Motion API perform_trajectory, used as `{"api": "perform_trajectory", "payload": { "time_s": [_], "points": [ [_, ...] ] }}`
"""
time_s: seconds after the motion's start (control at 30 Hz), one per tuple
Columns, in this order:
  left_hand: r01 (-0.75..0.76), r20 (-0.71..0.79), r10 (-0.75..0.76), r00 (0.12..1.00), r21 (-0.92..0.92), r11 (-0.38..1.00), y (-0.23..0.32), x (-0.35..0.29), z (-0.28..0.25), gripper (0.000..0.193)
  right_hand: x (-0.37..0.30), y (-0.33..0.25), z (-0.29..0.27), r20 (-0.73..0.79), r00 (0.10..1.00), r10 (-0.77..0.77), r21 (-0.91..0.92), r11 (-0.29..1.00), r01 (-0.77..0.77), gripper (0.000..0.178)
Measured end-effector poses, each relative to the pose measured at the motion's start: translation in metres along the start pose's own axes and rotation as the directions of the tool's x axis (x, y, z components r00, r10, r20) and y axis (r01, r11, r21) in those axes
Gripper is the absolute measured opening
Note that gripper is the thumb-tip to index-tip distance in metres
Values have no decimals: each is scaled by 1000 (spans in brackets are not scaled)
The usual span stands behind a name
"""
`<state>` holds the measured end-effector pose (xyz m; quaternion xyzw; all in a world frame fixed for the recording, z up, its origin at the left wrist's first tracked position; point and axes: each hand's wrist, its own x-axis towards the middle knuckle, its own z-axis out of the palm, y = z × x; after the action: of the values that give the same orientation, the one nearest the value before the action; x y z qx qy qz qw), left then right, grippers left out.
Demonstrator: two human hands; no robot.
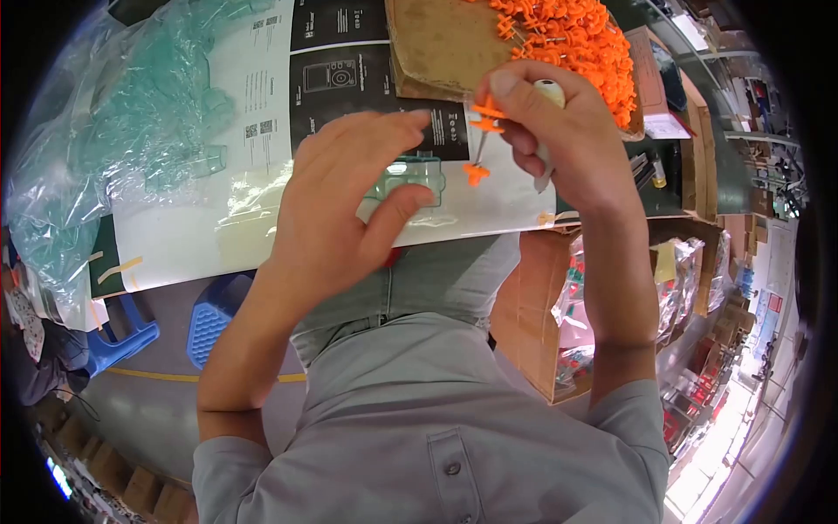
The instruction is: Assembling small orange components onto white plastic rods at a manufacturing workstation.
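Observation:
My left hand [336, 188] is open above the table, thumb apart from the outstretched fingers. Just beyond its thumb lies a clear greenish plastic case part [429, 166], partly hidden by that hand. Between thumb and fingertips, my right hand [572, 131] pinches an orange plastic part [485, 118] with a thin metal shaft and a small orange end hanging down. A pale, round-ended tool [548, 90] is also tucked in the right hand; its grey tip shows below the fingers, and its kind is unclear.
A heap of orange parts [602, 61] fills a cardboard tray [445, 44] at the far right. Clear bags of greenish plastic parts [166, 96] cover the left side. Printed sheets [262, 201] line the table. An open carton [524, 306] and a blue stool [214, 319] stand below its edge.

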<state>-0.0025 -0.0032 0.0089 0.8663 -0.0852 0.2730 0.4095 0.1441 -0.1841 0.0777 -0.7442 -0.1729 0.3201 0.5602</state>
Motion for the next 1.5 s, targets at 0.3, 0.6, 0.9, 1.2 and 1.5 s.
{"api": "perform_trajectory", "payload": {
  "time_s": [0.3,0.6,0.9,1.2,1.5],
  "points": [
    [-153,26,151,988,61,986,4,1,2,54,-1,29,25,62,996,57,178,982,-68,29],
    [-8,-14,4,1000,-278,960,1,-16,20,65,-14,27,6,-122,877,-465,753,532,388,32],
    [-25,-9,24,1000,-448,894,5,-23,29,69,-15,35,10,-82,723,-686,776,411,478,38],
    [-34,-21,27,999,-508,861,4,-27,33,69,-17,39,-6,36,714,-699,777,469,420,38],
    [-61,-60,35,998,-508,859,1,-27,33,68,-26,34,4,58,640,-766,752,455,477,38]
  ]
}}
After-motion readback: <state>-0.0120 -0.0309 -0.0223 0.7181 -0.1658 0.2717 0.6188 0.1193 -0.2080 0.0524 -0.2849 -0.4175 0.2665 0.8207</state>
